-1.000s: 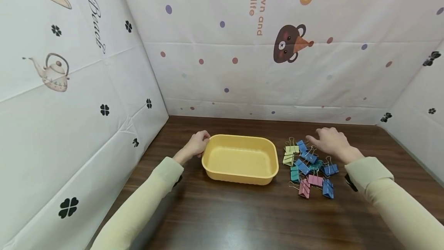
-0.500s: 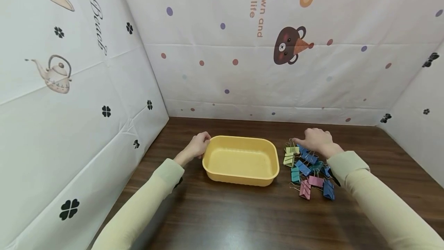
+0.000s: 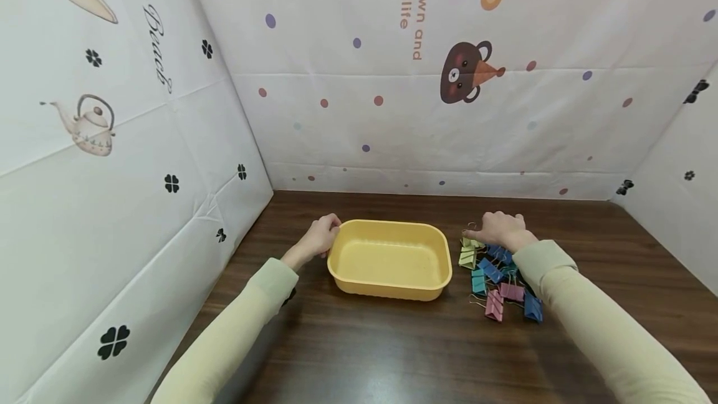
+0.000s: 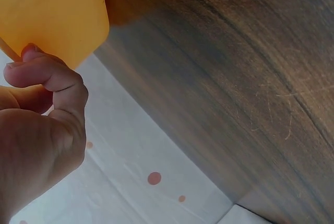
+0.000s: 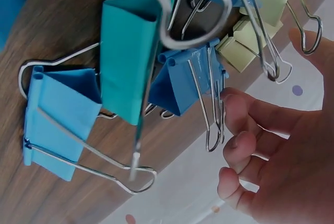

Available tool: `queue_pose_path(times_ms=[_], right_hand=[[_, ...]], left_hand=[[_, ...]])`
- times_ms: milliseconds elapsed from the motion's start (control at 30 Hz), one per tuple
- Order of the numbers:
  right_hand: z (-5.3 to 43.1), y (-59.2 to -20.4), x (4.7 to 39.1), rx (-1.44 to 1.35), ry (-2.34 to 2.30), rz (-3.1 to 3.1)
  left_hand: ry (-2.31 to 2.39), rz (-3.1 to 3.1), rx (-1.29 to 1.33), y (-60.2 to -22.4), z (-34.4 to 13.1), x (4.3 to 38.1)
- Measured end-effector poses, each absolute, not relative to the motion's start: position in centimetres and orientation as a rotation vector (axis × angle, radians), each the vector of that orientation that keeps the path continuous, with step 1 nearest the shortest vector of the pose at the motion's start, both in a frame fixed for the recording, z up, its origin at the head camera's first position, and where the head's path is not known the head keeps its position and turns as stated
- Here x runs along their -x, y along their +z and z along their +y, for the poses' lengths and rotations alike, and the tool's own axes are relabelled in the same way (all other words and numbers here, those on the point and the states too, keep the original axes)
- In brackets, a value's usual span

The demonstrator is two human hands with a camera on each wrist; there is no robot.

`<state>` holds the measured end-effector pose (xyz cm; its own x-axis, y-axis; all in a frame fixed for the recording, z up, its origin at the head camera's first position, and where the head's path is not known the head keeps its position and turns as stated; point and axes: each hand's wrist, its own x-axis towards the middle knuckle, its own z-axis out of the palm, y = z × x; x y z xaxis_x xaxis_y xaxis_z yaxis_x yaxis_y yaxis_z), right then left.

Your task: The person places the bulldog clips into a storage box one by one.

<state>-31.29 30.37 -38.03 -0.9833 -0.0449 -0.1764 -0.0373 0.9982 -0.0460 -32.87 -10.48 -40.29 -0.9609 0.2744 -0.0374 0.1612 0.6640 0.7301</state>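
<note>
A yellow rectangular plastic basin [image 3: 389, 260] stands on the table, its inside bare. At its left end my left hand [image 3: 320, 235] holds the rim; in the left wrist view the bent fingers [image 4: 65, 80] lie against the basin wall [image 4: 57, 10]. To the right lies a pile of binder clips: pale yellow [image 3: 468, 257], blue [image 3: 492, 270], teal [image 3: 478, 282] and pink [image 3: 495, 305]. Over the pile's far side is my right hand [image 3: 502, 229], thumb stretched toward the yellow clips, other fingers loosely bent. In the right wrist view its fingertips [image 5: 235, 109] are beside a blue clip's wire handles.
The dark wooden table [image 3: 359, 354] is bounded by a white printed sheet behind [image 3: 336, 136] and on both sides. Clips overlap, with wire handles sticking up. My right forearm [image 3: 600, 323] passes over the table right of the pile.
My right hand has moved left and slightly lower over the clip pile, toward the yellow clips. The left hand and the basin have stayed in place.
</note>
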Motion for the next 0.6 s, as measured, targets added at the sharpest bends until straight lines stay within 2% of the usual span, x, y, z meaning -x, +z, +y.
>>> queue_pose_path(times_ms=[600], right_hand=[[29.3,-38.6,32.1,0.027,-0.064,2.915]], left_hand=[[1.168,2.757,-0.363,-40.0,-10.2,32.5]])
